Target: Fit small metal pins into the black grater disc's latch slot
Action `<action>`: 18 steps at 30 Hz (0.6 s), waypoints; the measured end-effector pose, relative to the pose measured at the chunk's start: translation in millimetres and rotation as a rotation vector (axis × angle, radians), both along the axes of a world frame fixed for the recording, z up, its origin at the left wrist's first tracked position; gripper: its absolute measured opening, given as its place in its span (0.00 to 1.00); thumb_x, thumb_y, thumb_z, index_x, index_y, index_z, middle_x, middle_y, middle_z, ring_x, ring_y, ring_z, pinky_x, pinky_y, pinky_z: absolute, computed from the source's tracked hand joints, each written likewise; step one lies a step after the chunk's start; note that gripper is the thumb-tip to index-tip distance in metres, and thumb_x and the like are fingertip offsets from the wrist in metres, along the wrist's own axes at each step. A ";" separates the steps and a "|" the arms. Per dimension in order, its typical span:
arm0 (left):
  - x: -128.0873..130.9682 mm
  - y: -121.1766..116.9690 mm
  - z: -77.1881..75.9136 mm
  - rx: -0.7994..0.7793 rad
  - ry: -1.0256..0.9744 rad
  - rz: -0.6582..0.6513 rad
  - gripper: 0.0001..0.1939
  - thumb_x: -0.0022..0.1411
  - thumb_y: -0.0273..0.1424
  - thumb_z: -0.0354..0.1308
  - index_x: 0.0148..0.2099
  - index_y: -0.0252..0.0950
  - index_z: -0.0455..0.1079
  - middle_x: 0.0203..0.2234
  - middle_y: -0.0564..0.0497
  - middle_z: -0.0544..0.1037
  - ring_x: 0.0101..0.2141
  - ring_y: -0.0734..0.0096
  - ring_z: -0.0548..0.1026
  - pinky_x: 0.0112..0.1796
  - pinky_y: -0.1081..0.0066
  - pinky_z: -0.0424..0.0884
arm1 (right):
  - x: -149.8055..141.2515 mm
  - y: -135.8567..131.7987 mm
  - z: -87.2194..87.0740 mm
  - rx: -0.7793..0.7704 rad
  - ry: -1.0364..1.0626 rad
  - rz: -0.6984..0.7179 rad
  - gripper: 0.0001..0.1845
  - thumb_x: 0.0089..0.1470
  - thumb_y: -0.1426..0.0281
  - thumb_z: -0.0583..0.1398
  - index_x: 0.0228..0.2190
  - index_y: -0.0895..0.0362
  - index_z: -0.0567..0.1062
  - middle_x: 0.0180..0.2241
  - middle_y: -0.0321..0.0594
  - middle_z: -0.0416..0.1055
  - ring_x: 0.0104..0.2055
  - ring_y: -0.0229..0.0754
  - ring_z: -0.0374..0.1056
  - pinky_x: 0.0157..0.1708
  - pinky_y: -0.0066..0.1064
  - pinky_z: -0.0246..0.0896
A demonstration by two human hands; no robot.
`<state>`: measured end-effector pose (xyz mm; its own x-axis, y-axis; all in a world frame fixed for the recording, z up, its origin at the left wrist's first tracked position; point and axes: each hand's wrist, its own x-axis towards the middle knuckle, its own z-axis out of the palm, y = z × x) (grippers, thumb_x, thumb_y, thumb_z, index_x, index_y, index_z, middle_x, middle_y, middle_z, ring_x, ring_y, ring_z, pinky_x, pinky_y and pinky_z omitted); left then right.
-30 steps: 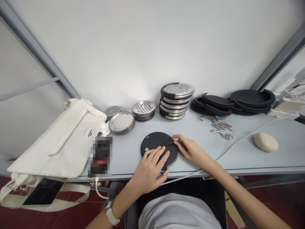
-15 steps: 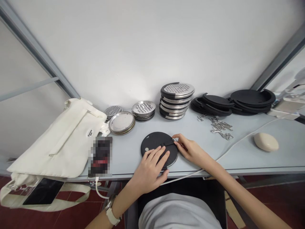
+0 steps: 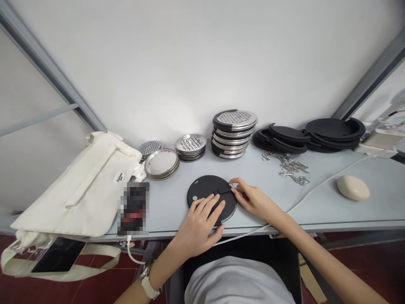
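The flat round black disc with a steel rim [image 3: 211,198] lies on the pale grey counter [image 3: 177,202], close to its near edge and right in front of me; my left hand [image 3: 198,223] rests on its near half with the fingers spread flat, pressing down rather than gripping; my right hand [image 3: 251,197] sits at the disc's right edge, thumb and forefinger pinched together on a small metal ring or clip [image 3: 232,186] where a thin slot crosses the disc; how that clip sits on the rim is too small for me to make out.

A white cable [image 3: 303,196] runs across the counter under my right forearm and over the near edge; beyond it to the right lies a smooth cream oval object [image 3: 353,188]. Behind my right hand a loose scatter of small metal hooks [image 3: 292,166] lies on the counter; behind those, against the white wall, sit two low piles of black round rubber rims [image 3: 311,133]. Straight behind the disc stands a tall stack of perforated steel discs with black rims [image 3: 234,133]; to its left are a shorter stack of perforated steel plates [image 3: 190,147] and a stack of plain steel plates [image 3: 161,163]. At the far left a cream canvas bag [image 3: 82,190] slumps over the counter's end.
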<state>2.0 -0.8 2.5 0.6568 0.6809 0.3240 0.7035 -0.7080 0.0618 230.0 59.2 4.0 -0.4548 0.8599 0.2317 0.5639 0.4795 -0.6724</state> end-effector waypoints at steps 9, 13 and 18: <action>-0.5 0.2 -1.3 -0.018 -0.001 0.000 0.27 0.69 0.35 0.47 0.67 0.32 0.55 0.65 0.44 0.55 0.63 0.59 0.54 0.59 0.58 0.54 | 1.2 1.8 -1.5 -0.030 0.012 0.012 0.13 0.65 0.65 0.48 0.49 0.56 0.61 0.22 0.31 0.65 0.21 0.38 0.61 0.26 0.26 0.57; -0.5 0.5 -0.8 -0.013 -0.003 -0.001 0.27 0.68 0.35 0.47 0.67 0.32 0.55 0.65 0.44 0.56 0.63 0.59 0.54 0.59 0.57 0.54 | 0.4 2.7 -1.0 -0.034 0.015 0.000 0.14 0.64 0.64 0.49 0.49 0.56 0.63 0.19 0.28 0.60 0.20 0.38 0.57 0.25 0.26 0.54; -0.5 0.8 -1.2 -0.008 -0.005 0.000 0.27 0.68 0.34 0.48 0.67 0.32 0.55 0.65 0.43 0.56 0.63 0.58 0.55 0.58 0.57 0.55 | 0.3 1.9 0.1 -0.052 0.031 -0.018 0.16 0.64 0.63 0.49 0.50 0.56 0.65 0.18 0.26 0.55 0.19 0.37 0.55 0.24 0.25 0.53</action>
<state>1.5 0.0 1.3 0.6552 0.6834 0.3220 0.7030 -0.7076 0.0715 230.3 61.1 4.1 -0.4324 0.8792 0.2003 0.5509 0.4334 -0.7132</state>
